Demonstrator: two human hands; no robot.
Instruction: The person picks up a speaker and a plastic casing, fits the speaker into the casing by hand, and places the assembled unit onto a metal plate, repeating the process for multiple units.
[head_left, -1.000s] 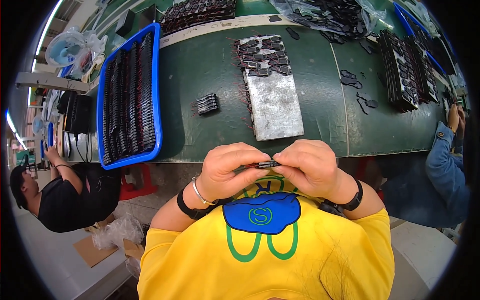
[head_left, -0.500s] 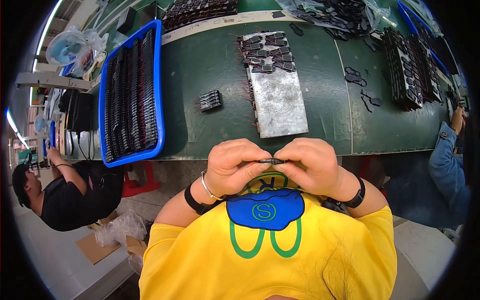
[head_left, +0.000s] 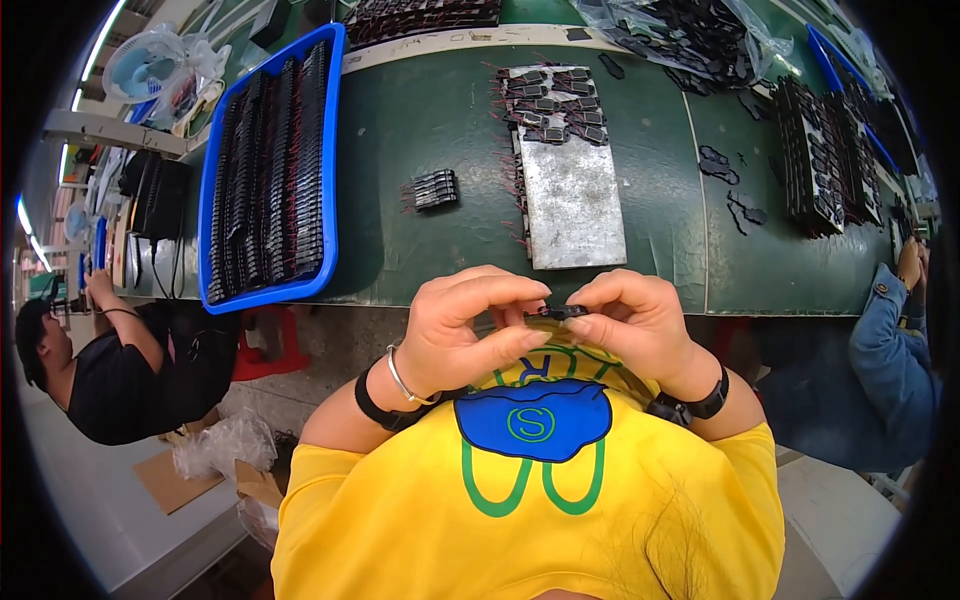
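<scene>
In front of my chest, at the table's near edge, I hold a small flat black part (head_left: 562, 312), perhaps a small speaker. My right hand (head_left: 640, 325) pinches it between thumb and forefinger. My left hand (head_left: 465, 325) is at its left end, thumb and forefinger apart around it. Just beyond lies a bare metal plate (head_left: 575, 205) with several black parts with red wires (head_left: 555, 105) on its far half. Left of the plate, a short row of similar black parts (head_left: 435, 190) lies on the green table (head_left: 400, 120).
A blue tray (head_left: 333, 200) packed with rows of black parts stands at the left. Loose black pieces (head_left: 718, 165) lie to the right, near stacked loaded plates (head_left: 815, 160). A clear bag (head_left: 690, 35) of black pieces is at the back. Two people sit either side.
My left thumb and forefinger have come away from the black part, which both hands pinched before. My right hand still grips it, now tilted. The view has shifted slightly.
</scene>
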